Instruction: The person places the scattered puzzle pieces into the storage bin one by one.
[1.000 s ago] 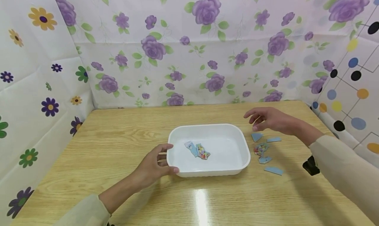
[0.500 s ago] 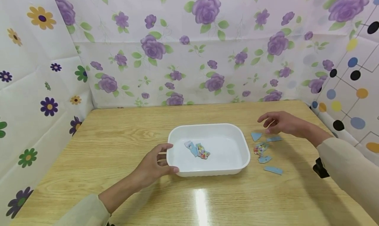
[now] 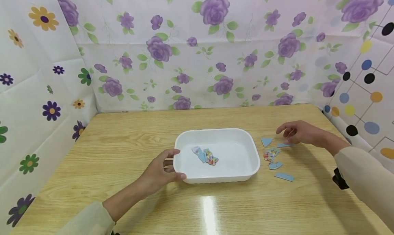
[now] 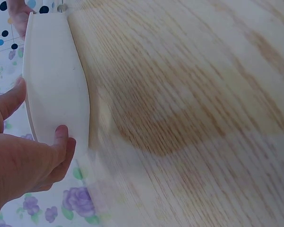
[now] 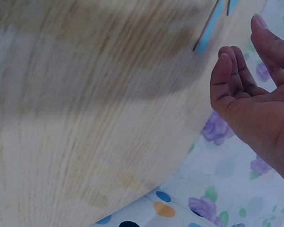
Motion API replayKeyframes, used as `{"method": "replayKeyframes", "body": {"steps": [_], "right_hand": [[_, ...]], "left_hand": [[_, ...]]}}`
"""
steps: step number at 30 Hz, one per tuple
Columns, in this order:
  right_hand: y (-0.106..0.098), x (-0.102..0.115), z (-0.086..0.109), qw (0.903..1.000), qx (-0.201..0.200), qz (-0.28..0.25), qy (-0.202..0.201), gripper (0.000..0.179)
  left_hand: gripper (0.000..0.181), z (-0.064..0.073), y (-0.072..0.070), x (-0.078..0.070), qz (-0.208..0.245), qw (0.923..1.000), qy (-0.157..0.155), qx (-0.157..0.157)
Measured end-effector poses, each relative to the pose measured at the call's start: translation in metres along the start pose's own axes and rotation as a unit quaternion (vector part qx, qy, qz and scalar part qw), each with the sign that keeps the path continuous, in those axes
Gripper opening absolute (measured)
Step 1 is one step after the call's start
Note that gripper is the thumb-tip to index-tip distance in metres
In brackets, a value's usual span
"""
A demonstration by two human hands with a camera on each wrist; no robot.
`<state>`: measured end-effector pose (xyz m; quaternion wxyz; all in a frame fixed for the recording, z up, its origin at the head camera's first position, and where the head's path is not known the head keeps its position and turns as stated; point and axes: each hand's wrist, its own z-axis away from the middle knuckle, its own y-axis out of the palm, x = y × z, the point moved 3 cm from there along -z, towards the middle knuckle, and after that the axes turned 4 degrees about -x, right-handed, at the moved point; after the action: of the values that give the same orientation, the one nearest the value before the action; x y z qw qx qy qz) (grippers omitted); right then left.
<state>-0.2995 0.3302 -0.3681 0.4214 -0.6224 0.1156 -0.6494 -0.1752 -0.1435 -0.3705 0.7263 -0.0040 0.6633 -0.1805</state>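
Note:
My left hand (image 3: 160,171) grips the left end of a white plastic tray (image 3: 217,180), fingertips and thumb at its rim and wall. Inside the tray lie a light blue puzzle piece (image 3: 198,153) and a multicoloured one (image 3: 210,157), side by side. To the right of the tray, my right hand (image 3: 303,133) hovers with loosely bent fingers and nothing between them. Just below its fingertips lies a thin blue strip piece (image 3: 282,145), seen edge-on as a blue strip (image 5: 209,29) in the right wrist view. A blue triangular piece (image 3: 266,142) is left of that hand.
Nearer to me on the wooden table (image 3: 138,132) lie a multicoloured piece (image 3: 271,154), a blue pointed piece (image 3: 275,166) and another blue strip (image 3: 284,177). Flowered sheets (image 3: 191,67) hang behind and at the left, a dotted one (image 3: 366,118) at the right.
My right hand has moved right and a little toward me, from near the tray's far right corner to over the thin blue strip. The left hand and tray have stayed put.

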Motion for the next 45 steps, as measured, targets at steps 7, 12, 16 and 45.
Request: {"method": "replayKeyframes", "body": {"steps": [7,12,16,45], "right_hand": [[0.001,-0.019,0.002,0.9999,-0.01,-0.002,0.01,0.05],[-0.001,-0.028,0.004,0.9996,-0.025,0.005,0.01,0.047],[0.0,-0.035,0.006,0.9994,-0.03,0.008,0.012,0.046],[0.012,-0.049,0.01,0.9834,-0.16,0.075,-0.04,0.013]], "left_hand": [[0.081,0.0,0.0,0.001,-0.002,1.0,0.0,0.002],[0.082,0.0,0.0,0.001,-0.002,1.0,0.002,0.002],[0.081,0.0,0.0,0.0,-0.005,1.0,0.006,0.002],[0.083,0.0,0.001,0.002,-0.005,1.0,-0.002,0.003]]}}
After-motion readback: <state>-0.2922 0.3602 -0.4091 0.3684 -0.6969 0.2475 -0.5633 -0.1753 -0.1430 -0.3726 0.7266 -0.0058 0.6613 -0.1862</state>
